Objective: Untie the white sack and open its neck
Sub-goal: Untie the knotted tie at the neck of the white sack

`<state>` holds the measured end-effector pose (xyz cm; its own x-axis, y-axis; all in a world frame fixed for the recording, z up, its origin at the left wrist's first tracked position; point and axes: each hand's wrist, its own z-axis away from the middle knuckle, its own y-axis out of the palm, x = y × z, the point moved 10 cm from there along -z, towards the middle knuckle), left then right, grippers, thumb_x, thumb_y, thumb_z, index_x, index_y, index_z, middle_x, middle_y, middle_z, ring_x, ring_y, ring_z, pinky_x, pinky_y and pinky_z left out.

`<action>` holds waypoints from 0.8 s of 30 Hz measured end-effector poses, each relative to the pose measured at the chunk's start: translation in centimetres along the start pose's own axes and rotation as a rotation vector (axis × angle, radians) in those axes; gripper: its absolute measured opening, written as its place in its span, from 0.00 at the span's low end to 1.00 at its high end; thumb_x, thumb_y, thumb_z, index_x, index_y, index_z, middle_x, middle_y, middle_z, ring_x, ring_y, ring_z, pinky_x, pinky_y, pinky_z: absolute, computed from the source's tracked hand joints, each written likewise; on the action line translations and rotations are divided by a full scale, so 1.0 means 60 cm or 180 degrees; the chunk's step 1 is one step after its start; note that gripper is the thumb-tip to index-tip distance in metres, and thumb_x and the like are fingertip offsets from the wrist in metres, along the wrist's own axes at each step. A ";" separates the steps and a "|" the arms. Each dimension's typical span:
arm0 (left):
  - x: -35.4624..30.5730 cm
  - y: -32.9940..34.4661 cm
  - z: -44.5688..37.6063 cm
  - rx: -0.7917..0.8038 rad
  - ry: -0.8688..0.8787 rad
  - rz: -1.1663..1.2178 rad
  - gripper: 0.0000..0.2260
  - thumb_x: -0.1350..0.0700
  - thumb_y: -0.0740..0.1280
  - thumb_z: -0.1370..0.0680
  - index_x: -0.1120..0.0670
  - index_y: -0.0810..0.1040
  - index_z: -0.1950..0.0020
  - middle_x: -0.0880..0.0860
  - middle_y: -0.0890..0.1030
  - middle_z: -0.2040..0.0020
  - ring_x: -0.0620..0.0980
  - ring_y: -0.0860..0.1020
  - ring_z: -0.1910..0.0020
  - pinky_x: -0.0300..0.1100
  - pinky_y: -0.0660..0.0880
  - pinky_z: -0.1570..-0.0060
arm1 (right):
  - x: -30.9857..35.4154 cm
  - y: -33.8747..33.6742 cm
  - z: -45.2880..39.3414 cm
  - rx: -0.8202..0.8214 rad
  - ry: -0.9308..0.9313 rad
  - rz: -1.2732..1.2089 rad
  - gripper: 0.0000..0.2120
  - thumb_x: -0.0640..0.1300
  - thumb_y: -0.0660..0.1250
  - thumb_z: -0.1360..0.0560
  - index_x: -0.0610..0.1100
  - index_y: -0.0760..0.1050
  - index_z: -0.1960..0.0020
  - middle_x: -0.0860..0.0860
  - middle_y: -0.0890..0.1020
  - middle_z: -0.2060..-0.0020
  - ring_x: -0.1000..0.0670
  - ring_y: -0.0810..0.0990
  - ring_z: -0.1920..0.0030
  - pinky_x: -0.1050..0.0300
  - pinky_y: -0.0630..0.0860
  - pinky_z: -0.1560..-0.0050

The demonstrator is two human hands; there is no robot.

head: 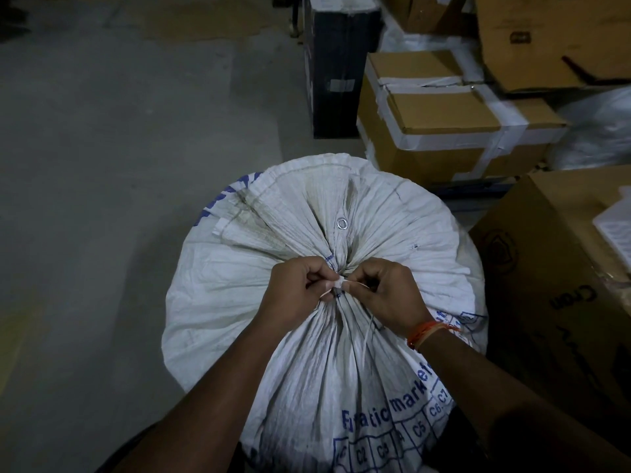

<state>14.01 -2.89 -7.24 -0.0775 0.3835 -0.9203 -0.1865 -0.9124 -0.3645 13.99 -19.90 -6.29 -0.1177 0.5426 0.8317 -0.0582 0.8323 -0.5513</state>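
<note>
Two hands at the upright white woven plastic sack (307,268), gathered neck pointing up at camera, left hand (297,295) and right hand (389,295) each pinched the white tie knot (339,284).

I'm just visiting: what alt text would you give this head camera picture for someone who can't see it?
Seen from above, a person's left hand and right hand pinch the white tie at the gathered neck of a full white sack with blue print. The sack stands on a grey floor, with taped cardboard boxes beside it.
</note>
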 end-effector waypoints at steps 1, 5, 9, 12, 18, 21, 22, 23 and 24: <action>-0.001 0.000 -0.001 0.0002 0.0002 -0.0011 0.08 0.69 0.72 0.24 0.56 0.85 0.56 0.55 0.88 0.61 0.52 0.88 0.63 0.53 0.85 0.53 | 0.000 0.003 0.000 0.0012 -0.0009 0.0005 0.07 0.43 0.79 0.29 0.45 0.83 0.63 0.52 0.83 0.68 0.52 0.81 0.67 0.55 0.77 0.64; -0.002 -0.002 0.000 -0.0017 -0.0018 0.0019 0.09 0.70 0.71 0.24 0.57 0.85 0.56 0.56 0.88 0.60 0.53 0.88 0.63 0.47 0.85 0.56 | 0.000 0.006 -0.002 0.0043 0.0018 -0.0001 0.07 0.44 0.80 0.29 0.45 0.84 0.62 0.52 0.84 0.67 0.50 0.82 0.66 0.51 0.79 0.63; -0.001 -0.003 -0.001 -0.0024 -0.0028 0.0020 0.08 0.69 0.71 0.23 0.57 0.85 0.55 0.55 0.88 0.60 0.52 0.88 0.63 0.47 0.85 0.55 | 0.002 0.002 -0.002 0.0039 0.0035 0.0004 0.07 0.45 0.80 0.29 0.46 0.84 0.62 0.52 0.85 0.68 0.51 0.83 0.66 0.52 0.80 0.63; -0.002 -0.003 -0.001 -0.0023 -0.0032 0.0037 0.08 0.69 0.72 0.24 0.57 0.85 0.55 0.55 0.88 0.60 0.51 0.88 0.63 0.48 0.85 0.55 | 0.006 0.001 -0.002 0.0061 0.0002 0.0041 0.07 0.46 0.80 0.29 0.47 0.84 0.62 0.53 0.85 0.68 0.53 0.83 0.66 0.53 0.80 0.63; -0.009 -0.006 -0.001 0.0039 0.0043 0.0021 0.09 0.68 0.73 0.24 0.55 0.86 0.56 0.50 0.87 0.64 0.50 0.87 0.64 0.39 0.82 0.58 | 0.016 -0.004 -0.003 0.0242 -0.0054 -0.0044 0.05 0.46 0.79 0.29 0.47 0.84 0.59 0.53 0.85 0.67 0.55 0.83 0.66 0.58 0.80 0.64; -0.007 -0.010 -0.002 0.0039 0.0036 0.0111 0.11 0.69 0.72 0.24 0.53 0.85 0.56 0.52 0.88 0.62 0.53 0.87 0.63 0.45 0.84 0.55 | 0.011 -0.010 -0.005 0.0296 0.0033 -0.0171 0.06 0.45 0.79 0.29 0.48 0.84 0.61 0.53 0.84 0.68 0.56 0.82 0.68 0.55 0.81 0.64; -0.006 -0.010 -0.002 0.0039 0.0019 0.0156 0.12 0.70 0.72 0.24 0.53 0.85 0.57 0.53 0.88 0.61 0.54 0.87 0.63 0.48 0.85 0.54 | 0.010 -0.012 -0.005 0.0296 0.0038 -0.0148 0.06 0.45 0.79 0.29 0.49 0.83 0.62 0.54 0.84 0.69 0.56 0.82 0.68 0.55 0.80 0.64; -0.005 -0.010 -0.003 0.0042 0.0006 0.0179 0.12 0.70 0.72 0.24 0.52 0.85 0.57 0.53 0.88 0.61 0.54 0.88 0.63 0.50 0.86 0.54 | 0.009 -0.013 -0.006 0.0293 0.0033 -0.0104 0.07 0.46 0.79 0.29 0.49 0.83 0.63 0.54 0.84 0.69 0.55 0.82 0.68 0.54 0.81 0.64; -0.005 -0.009 -0.003 0.0046 -0.0005 0.0188 0.13 0.70 0.72 0.24 0.51 0.85 0.58 0.53 0.88 0.61 0.54 0.88 0.63 0.51 0.86 0.53 | 0.010 -0.013 -0.006 0.0287 0.0026 -0.0059 0.07 0.46 0.79 0.29 0.50 0.83 0.63 0.54 0.84 0.69 0.55 0.82 0.68 0.53 0.81 0.64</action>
<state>14.32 -2.53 -6.82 -0.0904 0.3294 -0.9399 -0.1958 -0.9312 -0.3075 14.33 -20.20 -5.36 -0.1079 0.5285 0.8420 -0.1493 0.8288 -0.5393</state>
